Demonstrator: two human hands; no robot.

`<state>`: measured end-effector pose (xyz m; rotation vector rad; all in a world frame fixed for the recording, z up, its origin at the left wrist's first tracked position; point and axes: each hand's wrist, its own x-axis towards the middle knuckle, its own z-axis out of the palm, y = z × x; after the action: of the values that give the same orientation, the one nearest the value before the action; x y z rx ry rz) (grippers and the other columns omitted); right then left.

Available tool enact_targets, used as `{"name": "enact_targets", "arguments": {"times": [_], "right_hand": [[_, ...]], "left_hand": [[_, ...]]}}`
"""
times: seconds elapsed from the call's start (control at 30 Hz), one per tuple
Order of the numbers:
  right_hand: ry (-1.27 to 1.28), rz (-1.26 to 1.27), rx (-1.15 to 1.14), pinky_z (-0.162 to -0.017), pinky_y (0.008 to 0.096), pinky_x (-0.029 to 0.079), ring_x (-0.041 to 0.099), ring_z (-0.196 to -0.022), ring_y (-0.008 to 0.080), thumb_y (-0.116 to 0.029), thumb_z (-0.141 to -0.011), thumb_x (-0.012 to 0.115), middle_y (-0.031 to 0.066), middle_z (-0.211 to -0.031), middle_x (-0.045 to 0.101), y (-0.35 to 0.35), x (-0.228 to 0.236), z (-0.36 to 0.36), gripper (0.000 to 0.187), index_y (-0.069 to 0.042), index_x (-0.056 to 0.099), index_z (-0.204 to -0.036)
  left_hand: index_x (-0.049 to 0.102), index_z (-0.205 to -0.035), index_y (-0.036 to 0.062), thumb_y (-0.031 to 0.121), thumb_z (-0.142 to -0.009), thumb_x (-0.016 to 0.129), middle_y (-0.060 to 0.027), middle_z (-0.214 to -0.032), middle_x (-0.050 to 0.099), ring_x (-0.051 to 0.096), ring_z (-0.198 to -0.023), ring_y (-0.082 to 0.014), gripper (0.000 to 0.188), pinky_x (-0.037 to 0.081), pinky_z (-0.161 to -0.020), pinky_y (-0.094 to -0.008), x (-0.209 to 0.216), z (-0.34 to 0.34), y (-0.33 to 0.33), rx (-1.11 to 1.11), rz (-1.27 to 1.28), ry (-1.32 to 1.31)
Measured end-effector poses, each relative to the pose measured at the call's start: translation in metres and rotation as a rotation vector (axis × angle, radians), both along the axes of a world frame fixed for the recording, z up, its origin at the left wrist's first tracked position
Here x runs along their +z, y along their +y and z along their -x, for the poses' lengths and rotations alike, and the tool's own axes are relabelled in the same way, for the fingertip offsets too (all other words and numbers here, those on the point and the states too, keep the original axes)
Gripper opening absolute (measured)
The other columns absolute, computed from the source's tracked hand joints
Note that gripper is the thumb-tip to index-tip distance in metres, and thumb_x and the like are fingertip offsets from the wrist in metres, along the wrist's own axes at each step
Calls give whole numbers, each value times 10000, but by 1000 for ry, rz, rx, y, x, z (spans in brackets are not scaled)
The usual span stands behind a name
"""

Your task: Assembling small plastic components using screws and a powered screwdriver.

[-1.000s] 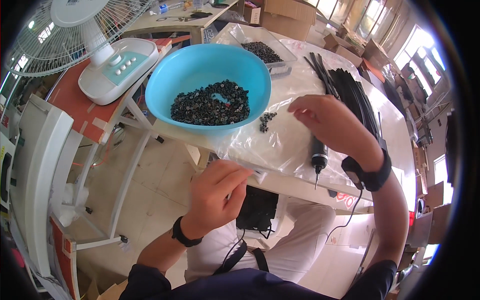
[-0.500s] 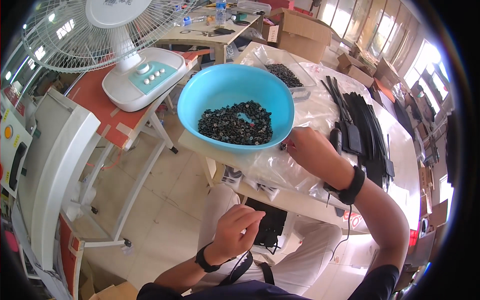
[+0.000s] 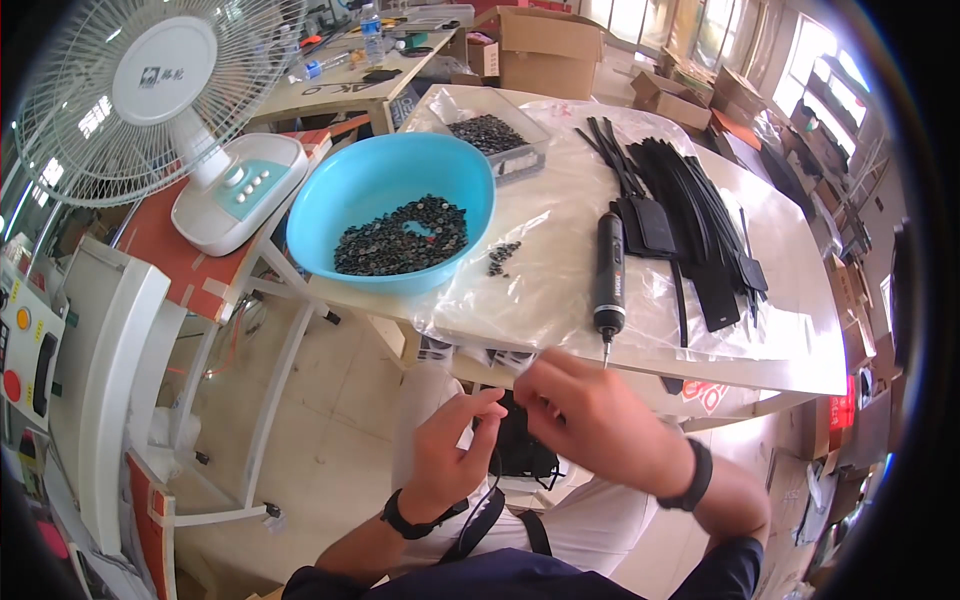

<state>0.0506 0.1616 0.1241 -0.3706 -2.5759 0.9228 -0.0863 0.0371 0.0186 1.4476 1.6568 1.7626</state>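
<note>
My left hand (image 3: 448, 445) and my right hand (image 3: 585, 418) meet fingertip to fingertip just below the table's front edge, over my lap. Whatever sits between the fingers is hidden. Above them a black electric screwdriver (image 3: 608, 268) lies on a clear plastic sheet (image 3: 545, 300), its tip pointing at my right hand. A blue bowl (image 3: 330, 195) of small black parts (image 3: 405, 235) stands at the table's left corner. A small heap of the same parts (image 3: 500, 256) lies beside it on the sheet.
Long black strips (image 3: 690, 200) are piled on the white table (image 3: 800, 340) to the right. A clear tray of black parts (image 3: 490, 132) sits behind the bowl. A white fan (image 3: 150, 90) stands on a red stand at left, and cardboard boxes (image 3: 545, 40) stand at the back.
My right hand has left the small heap on the sheet and come down below the table edge to meet my left hand. The view has tilted, showing more of the table.
</note>
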Motion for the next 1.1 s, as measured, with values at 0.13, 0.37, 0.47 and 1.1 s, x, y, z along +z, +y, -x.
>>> {"name": "enact_targets", "arguments": {"times": [0.13, 0.37, 0.47, 1.1], "right_hand": [[116, 211, -140, -629, 399, 528, 628, -726, 357, 18, -826, 652, 123, -889, 586, -22, -20, -35, 188, -44, 610, -998], [317, 314, -421, -659, 311, 568, 687, -747, 239, 77, -828, 647, 105, -931, 639, -32, -63, -72, 139, -7, 632, -938], [398, 307, -459, -645, 312, 562, 682, -739, 239, 69, -828, 664, 105, -913, 643, -31, -65, -74, 145, -13, 637, -945], [245, -487, -1057, -884, 443, 476, 595, -984, 359, -93, -818, 736, 153, -1030, 634, 122, -43, -162, 286, -45, 604, -1067]], "left_hand": [[646, -1133, -15, -38, -895, 620, -132, -917, 674, 648, -758, -245, 240, 516, -685, -322, 9, -19, 9, -106, 42, 47], [637, -1139, -35, -83, -853, 615, -156, -926, 640, 627, -825, -318, 291, 505, -697, -371, 15, -50, 28, -370, 12, 296], [654, -1136, -38, -60, -864, 649, -158, -923, 670, 658, -803, -301, 274, 519, -694, -341, 24, -55, 27, -369, 55, 240], [688, -899, -17, 10, -879, 654, -106, -903, 717, 671, -785, -212, 49, 530, -735, -309, 55, -16, 80, 90, 175, 287]]}}
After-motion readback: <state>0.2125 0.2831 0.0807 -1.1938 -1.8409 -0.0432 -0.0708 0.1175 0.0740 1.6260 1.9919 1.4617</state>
